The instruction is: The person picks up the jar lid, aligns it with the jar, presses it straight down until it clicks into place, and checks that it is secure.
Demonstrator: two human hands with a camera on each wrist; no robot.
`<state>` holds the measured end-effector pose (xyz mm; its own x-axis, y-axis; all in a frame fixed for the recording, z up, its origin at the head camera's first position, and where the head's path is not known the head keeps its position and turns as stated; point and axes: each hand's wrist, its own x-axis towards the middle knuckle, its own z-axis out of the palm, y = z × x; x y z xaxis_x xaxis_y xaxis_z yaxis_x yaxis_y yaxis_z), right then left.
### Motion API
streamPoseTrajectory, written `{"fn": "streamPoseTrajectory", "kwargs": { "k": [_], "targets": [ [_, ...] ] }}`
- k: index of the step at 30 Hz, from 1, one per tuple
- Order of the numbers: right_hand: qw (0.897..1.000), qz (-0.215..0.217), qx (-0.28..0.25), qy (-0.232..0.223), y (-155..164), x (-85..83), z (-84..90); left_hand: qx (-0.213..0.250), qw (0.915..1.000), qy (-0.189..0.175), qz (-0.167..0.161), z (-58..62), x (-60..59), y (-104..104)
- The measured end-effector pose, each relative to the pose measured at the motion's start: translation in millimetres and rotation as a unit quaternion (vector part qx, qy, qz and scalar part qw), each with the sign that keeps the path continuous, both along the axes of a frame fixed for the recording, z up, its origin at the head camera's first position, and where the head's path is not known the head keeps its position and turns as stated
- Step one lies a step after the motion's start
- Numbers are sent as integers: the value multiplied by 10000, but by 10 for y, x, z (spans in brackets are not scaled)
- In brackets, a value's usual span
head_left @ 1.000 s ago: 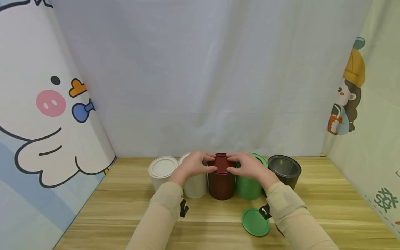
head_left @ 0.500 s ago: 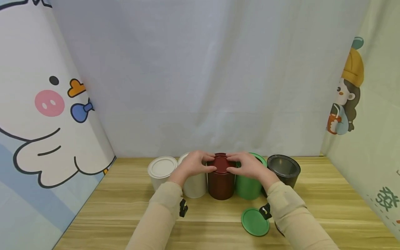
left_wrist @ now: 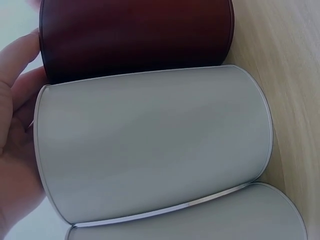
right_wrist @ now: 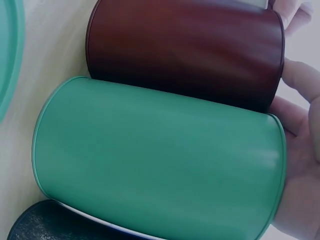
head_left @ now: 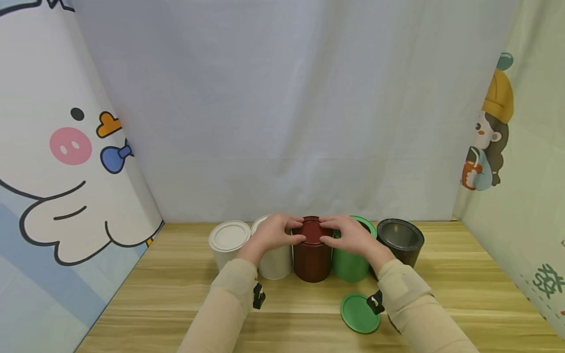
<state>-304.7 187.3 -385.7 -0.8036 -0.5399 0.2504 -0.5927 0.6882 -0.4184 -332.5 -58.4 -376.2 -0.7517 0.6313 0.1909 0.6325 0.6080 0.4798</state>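
On the wooden table, near its back edge, we see a row of five round tins standing upright, side by side. From left to right: a white tin with its lid on, a second white tin, a dark red tin, a green tin and a black tin with an open mouth. We record the dark red tin at the middle of the row, flanked closely by the second white tin and the green tin; the wrist views show it right against each neighbour.

Both hands are at the top of the dark red tin. The left hand comes over the second white tin, its fingers curled round the left side of the red lid. The right hand comes over the green tin, its fingers curled round the right side of the same lid. We cannot tell whether the lid is seated or lifted.

A loose green lid lies flat on the table in front of the green tin, just beside the right sleeve. A small black clip shows at each wrist.

A pale curtain hangs behind the table; cartoon panels stand at either side.
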Motion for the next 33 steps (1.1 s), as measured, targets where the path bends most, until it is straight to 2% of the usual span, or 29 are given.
{"fn": "streamPoseTrajectory", "kwargs": {
  "k": [6, 11, 17, 23, 28, 33],
  "targets": [
    [9997, -63, 21, 215, -11, 9, -14, 74, 9999, -73, 7, -12, 15, -5],
    [9985, -298, -39, 462, -23, 52, -27, 115, 9998, -75, 153, -34, 33, 14],
    [9945, -590, -115, 856, -33, 102, -74, 351, 9988, 223, 260, -28, 104, 45],
    [9911, -564, -154, 1192, -32, 177, -77, 410, 9970, 465, 457, -56, 146, 35],
    [9904, -522, -211, 1260, 10, 275, -80, 475, 9950, 768, 414, -73, 191, 30],
    [9889, -502, -317, 1361, 83, 376, -106, 683, 9920, 1004, 332, -66, 292, 47]
  ]
}}
